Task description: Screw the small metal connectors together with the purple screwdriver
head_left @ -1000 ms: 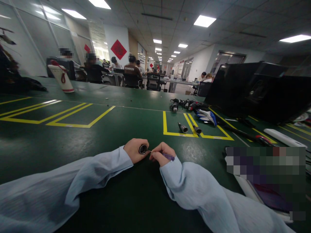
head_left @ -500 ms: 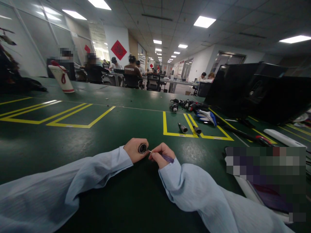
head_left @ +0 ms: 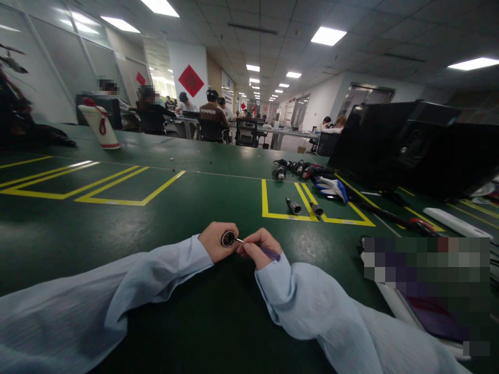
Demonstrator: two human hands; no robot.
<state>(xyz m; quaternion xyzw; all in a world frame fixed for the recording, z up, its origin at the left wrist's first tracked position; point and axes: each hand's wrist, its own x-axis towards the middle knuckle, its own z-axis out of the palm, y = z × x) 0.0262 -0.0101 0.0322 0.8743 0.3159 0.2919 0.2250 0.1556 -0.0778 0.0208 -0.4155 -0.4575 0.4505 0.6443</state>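
left hand [head_left: 213,243]'s curled snug around a round metal connector [head_left: 228,239], open end showing by the thumb; right hand [head_left: 263,246]'s pinching a purple-handled screwdriver [head_left: 270,253], shaft right beside the connector, can't tell if touching.

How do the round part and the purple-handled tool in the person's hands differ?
The round part shows a wide, dark end with a shiny rim; the purple-handled tool has a thin metal shaft. The round part's end faces the camera, while the purple-handled tool slants, shaft toward the left hand. Both are held.
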